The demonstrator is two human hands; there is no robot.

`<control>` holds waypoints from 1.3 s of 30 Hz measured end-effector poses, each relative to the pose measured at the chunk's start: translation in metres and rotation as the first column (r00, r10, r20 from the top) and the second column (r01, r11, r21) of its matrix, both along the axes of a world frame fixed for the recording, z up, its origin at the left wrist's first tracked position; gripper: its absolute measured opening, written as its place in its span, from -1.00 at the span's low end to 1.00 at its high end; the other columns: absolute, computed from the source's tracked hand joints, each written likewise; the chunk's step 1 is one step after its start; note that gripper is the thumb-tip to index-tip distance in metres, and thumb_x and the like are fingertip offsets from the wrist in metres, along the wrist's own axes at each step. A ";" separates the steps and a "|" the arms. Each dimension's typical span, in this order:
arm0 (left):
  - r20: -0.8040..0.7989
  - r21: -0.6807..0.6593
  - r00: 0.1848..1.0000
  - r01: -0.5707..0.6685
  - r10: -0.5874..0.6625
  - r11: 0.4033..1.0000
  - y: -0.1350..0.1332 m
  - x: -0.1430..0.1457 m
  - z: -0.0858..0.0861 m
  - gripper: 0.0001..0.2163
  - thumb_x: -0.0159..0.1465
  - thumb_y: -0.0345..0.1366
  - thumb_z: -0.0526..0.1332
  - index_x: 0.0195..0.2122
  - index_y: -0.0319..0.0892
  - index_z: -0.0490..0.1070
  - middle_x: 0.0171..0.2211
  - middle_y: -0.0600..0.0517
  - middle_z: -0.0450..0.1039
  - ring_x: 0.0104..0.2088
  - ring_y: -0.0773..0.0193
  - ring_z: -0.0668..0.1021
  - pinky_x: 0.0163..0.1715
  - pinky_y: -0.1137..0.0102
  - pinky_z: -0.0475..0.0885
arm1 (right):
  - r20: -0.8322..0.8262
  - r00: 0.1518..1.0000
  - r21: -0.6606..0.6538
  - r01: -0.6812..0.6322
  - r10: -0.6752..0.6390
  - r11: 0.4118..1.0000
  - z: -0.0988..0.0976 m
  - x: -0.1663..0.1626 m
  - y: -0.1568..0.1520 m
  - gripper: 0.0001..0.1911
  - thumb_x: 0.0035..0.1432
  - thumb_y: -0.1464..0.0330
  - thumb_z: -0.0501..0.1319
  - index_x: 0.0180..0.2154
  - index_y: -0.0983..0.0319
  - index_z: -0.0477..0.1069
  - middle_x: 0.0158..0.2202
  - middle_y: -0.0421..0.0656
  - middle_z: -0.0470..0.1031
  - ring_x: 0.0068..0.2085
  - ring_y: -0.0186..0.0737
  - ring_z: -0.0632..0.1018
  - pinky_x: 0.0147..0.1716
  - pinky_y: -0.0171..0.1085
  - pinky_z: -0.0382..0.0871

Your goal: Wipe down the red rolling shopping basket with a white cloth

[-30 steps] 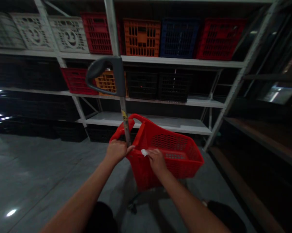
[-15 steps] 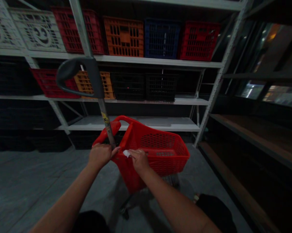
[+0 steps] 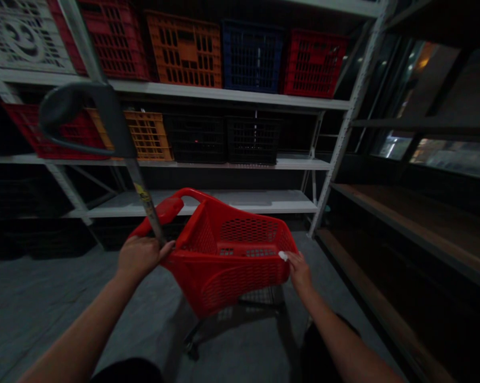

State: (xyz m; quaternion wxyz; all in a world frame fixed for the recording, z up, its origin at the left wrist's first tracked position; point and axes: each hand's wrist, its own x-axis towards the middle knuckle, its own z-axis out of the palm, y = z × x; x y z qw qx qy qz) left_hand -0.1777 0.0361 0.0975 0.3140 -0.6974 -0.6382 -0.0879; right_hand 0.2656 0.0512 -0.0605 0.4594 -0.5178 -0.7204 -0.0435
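Observation:
A red plastic shopping cart (image 3: 240,282) with mesh sides stands before me on wheels. My left hand (image 3: 140,258) is closed around the near end of its red push handle (image 3: 166,210), thumb pointing right. Beside that thumb, a metal pole (image 3: 144,202) with a grey loop grip (image 3: 118,125) rises up and to the left; whether my fingers also hold it is hidden. At the cart's front right corner, my right hand (image 3: 299,270) pinches a small white wad (image 3: 283,256), tissue or cloth, against the top rim. The basket shows nothing inside.
Behind the cart, a white metal rack (image 3: 208,207) carries an orange crate (image 3: 184,50), a blue crate (image 3: 253,56), a red crate (image 3: 315,64) and black crates (image 3: 251,139). Dark shelving with brown boards (image 3: 415,213) runs along the right. Grey floor (image 3: 32,314) lies at left.
My right hand has slid the white wad rightward along the cart's rim, from near the handle to the front corner. My left hand keeps its hold; the view has shifted right.

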 end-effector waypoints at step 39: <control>0.465 0.589 0.776 0.088 -0.426 0.804 -0.023 0.028 -0.009 -0.43 0.05 -0.08 0.16 0.04 -0.26 0.13 0.08 -0.23 0.14 0.09 -0.02 0.21 0.04 0.10 0.15 | -0.420 0.907 -0.269 -0.160 0.034 0.950 0.041 -0.039 -0.033 -0.75 0.09 0.24 0.04 -0.27 0.24 0.34 -0.34 -0.13 0.48 -0.33 -0.20 0.49 -0.34 -0.29 0.31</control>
